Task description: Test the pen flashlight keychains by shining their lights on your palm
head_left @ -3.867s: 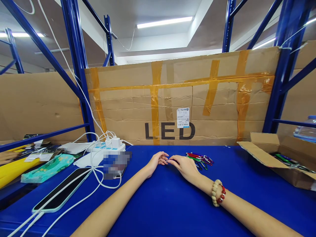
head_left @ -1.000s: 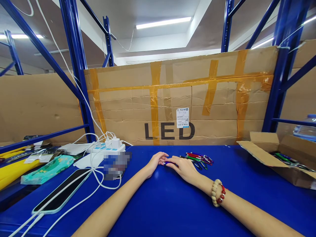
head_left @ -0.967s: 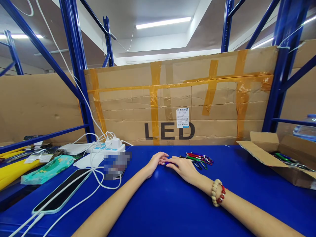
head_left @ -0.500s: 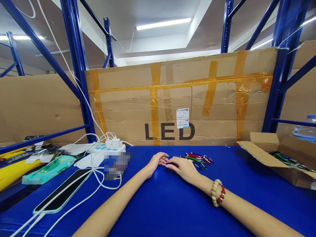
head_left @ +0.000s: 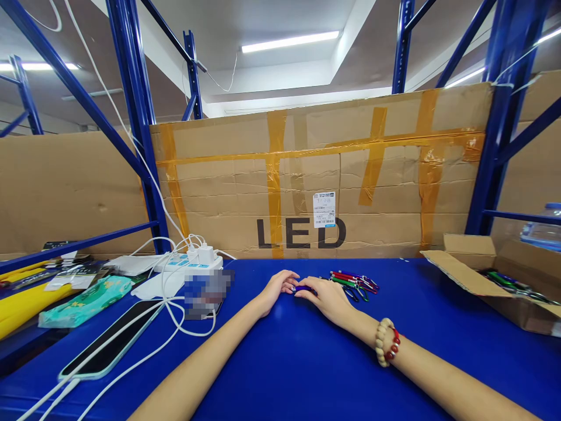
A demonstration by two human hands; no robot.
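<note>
Between my two hands, low over the blue tabletop (head_left: 289, 368), is a slim purple carabiner pen (head_left: 302, 288), mostly covered by fingers. My right hand (head_left: 328, 299) pinches it between thumb and fingers. The curled fingertips of my left hand (head_left: 279, 290) close on its left end. Just beyond my right hand lies a small pile of carabiner pens (head_left: 356, 282) in red, green, purple and black, their clip ends pointing right.
An open cardboard box (head_left: 504, 298) with similar pens inside stands at the right. To the left are a phone (head_left: 111, 345), white cables, a power strip (head_left: 193, 264) and a teal packet (head_left: 85, 301). A large cardboard panel (head_left: 228, 193) closes off the back.
A little more of the purple pen shows between my fingers, and my right fingers have shifted slightly. The pile and both arms look the same.
</note>
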